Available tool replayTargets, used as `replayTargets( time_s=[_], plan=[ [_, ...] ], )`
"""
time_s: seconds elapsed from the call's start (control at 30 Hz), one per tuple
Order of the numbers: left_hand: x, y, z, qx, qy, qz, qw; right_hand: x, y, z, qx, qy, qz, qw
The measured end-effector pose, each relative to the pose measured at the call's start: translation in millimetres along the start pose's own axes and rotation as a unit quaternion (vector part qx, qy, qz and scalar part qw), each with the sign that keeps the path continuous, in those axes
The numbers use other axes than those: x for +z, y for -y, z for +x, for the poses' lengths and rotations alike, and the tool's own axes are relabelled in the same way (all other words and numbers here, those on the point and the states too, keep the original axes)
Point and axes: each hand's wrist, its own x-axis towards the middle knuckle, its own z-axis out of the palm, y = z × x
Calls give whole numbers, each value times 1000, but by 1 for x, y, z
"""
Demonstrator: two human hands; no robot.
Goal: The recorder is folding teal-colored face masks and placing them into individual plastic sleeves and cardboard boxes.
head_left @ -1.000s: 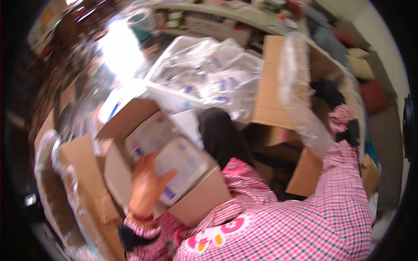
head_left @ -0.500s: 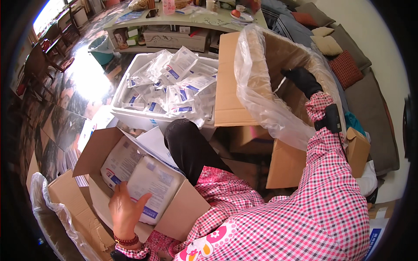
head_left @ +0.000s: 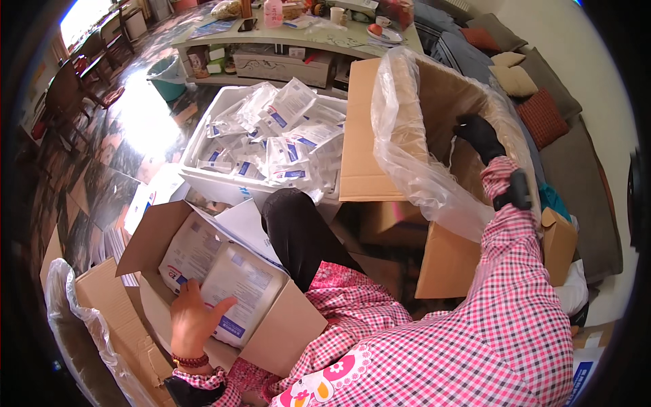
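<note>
My bare left hand (head_left: pixel 193 315) lies over white flat packets in a small open carton (head_left: pixel 281 325), its thumb spread from the fingers. One packet (head_left: pixel 241 288) lies beside the thumb, blue label patch showing; another packet (head_left: pixel 186 251) is by the fingertips. My right hand (head_left: pixel 480 138), in a black glove, is at the mouth of a large carton (head_left: pixel 359 136) lined with clear plastic (head_left: pixel 400 142). Its fingers are bent together, and a thin white strip (head_left: pixel 452 152) hangs from them. What lies deep in that carton is hidden.
A white foam box (head_left: pixel 213 180) heaped with clear packets (head_left: pixel 291 146) stands ahead. Behind it is a low table (head_left: pixel 319 37) with cups and a plate. A teal bin (head_left: pixel 167 85) stands at the far left, a sofa (head_left: pixel 583 190) on the right. My knee (head_left: pixel 291 210) rises between the boxes.
The gloved right hand has shifted slightly right and down at the large carton, and the white strip now hangs more upright. The left hand stays on the packets. The whole view has moved a little.
</note>
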Motion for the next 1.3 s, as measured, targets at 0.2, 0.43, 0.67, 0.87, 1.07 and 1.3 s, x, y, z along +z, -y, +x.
replayTargets(
  time_s=[0.2,0.43,0.67,0.87,1.07,1.3],
  plan=[
    [-11,-13,6,-85,54,-62,993,6,-9,6,18,81,327,941],
    [-18,-14,-3,-105,-30,-145,983,7,4,3,17,47,60,997],
    [-18,-3,-16,-84,-47,-149,984,6,31,-2,-76,35,268,960],
    [-43,-24,-3,-119,4,-272,955,-27,165,-47,-211,148,436,862],
    [-45,-35,-22,-24,-111,-145,983,15,364,-144,-541,122,339,760],
    [-53,-34,-31,68,-239,-100,964,56,462,-215,-654,104,244,709]
  ],
)
